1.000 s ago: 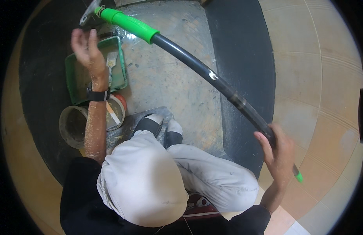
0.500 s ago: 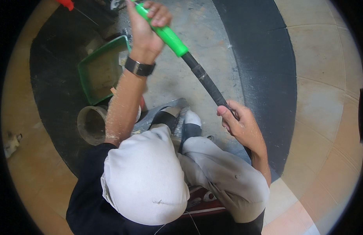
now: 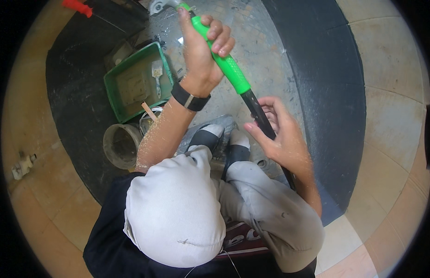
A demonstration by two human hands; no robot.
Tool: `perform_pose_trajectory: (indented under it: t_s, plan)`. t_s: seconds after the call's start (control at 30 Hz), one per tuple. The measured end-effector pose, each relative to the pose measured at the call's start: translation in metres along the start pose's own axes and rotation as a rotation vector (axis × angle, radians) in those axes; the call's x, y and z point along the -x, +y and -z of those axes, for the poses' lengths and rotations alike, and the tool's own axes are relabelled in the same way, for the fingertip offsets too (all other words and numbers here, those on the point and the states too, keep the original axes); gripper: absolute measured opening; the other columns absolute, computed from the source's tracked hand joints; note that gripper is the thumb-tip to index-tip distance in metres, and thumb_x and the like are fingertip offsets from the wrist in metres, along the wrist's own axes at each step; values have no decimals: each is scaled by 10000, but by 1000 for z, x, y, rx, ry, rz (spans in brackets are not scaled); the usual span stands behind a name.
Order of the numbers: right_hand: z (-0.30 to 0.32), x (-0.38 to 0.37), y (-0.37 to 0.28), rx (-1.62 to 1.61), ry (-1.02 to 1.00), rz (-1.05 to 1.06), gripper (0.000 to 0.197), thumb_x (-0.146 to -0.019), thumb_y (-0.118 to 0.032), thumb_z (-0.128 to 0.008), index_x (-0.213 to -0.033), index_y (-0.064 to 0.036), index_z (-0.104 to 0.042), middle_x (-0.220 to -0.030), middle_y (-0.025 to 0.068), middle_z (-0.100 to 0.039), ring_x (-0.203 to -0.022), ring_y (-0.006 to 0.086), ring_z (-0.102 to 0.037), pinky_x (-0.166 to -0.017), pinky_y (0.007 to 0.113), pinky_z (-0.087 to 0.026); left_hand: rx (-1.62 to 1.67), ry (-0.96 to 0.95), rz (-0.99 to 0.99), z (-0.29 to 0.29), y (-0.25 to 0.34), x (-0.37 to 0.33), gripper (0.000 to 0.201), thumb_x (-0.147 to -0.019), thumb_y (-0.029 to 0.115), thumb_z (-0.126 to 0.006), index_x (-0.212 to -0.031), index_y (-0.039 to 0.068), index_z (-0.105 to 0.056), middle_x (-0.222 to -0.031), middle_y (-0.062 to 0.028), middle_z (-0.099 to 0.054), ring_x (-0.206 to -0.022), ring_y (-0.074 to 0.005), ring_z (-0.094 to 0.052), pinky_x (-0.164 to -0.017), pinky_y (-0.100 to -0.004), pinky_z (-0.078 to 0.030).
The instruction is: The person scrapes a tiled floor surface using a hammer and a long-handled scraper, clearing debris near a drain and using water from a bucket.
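The worn grey concrete floor patch (image 3: pixel 270 60) fills the far middle of the view, ringed by a dark painted band (image 3: pixel 335 92) and pale tan floor tiles (image 3: pixel 391 69) on the right; the person crouches over it in light grey trousers (image 3: pixel 270 208). To the left lies a green rectangular plastic tray (image 3: pixel 131 88) with a small metal scraper (image 3: pixel 157 74) in it; nearer sits a dusty round bucket (image 3: pixel 120 146); a red-handled tool (image 3: pixel 78 7) lies at the far left edge.

The long black tool handle with a bright green rubber grip (image 3: pixel 224 65) slants from its grey metal head (image 3: pixel 159 5) on the far floor down toward the person's right knee. The left hand (image 3: pixel 201 51), a black wristband below it, is clenched round the green grip; the right hand (image 3: pixel 280 134) wraps loosely about the black shaft, fingers half curled, not fully clamped.

The risk, as I judge it: the loose right hold could let the shaft twist or slip; the head works close to the feet and knees, so a glancing stroke could strike them; the dust coating the left forearm may weaken the grasp.
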State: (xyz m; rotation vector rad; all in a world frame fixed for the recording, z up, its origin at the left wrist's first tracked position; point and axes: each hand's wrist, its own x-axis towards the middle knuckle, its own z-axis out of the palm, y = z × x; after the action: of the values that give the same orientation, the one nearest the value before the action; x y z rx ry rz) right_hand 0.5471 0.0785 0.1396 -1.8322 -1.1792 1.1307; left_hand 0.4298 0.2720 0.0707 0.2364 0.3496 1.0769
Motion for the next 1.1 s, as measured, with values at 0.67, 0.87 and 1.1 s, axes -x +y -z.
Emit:
perform_pose_trajectory:
  t_s: [0.67, 0.87, 1.1]
  plan:
    - [23, -25, 31, -366, -357, -314, 489, -1072, -482, -608, -994, 0, -606, -693, 0, -548, -587, 100, -512, -546, 289, -399, -50, -209, -34, 2, -2, 15, 494, -1104, 621, -371, -1059, 142, -484, -785, -19, -499, -683, -146, -507, -717, -332, -501]
    - [-19, -66, -9, -12, 125, 223, 425, -1036, -362, -683, -1224, -9, -538, -826, 194, -699, -731, 391, -715, -651, 461, -535, -508, -336, -55, -22, -17, 40, 497, -1135, 532, -294, -1268, 106, -514, -1206, -157, -653, -1168, -308, -619, -1045, -450, -474]
    - [-26, -60, -5, 380, 214, 49, 357, -1007, -276, -696, -1176, -24, -508, -810, 286, -695, -774, 519, -689, -658, 568, -522, -406, -208, -53, -40, 4, 29, 506, -1069, 451, -523, -1287, -2, -583, -1150, -148, -661, -1043, -289, -658, -1016, -424, -489]
